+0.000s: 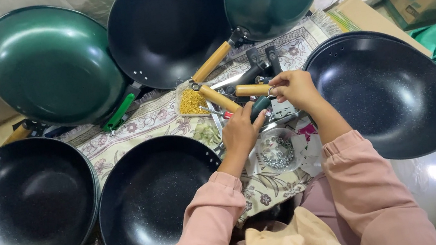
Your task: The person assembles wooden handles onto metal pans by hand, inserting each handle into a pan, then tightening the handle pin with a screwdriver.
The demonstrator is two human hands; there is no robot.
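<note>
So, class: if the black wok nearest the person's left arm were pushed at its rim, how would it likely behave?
The black wok looks rigid metal, so it probably would not flex. Its rounded bowl suggests it may rock or tip. On the patterned cloth it would likely drag, not glide.
</note>
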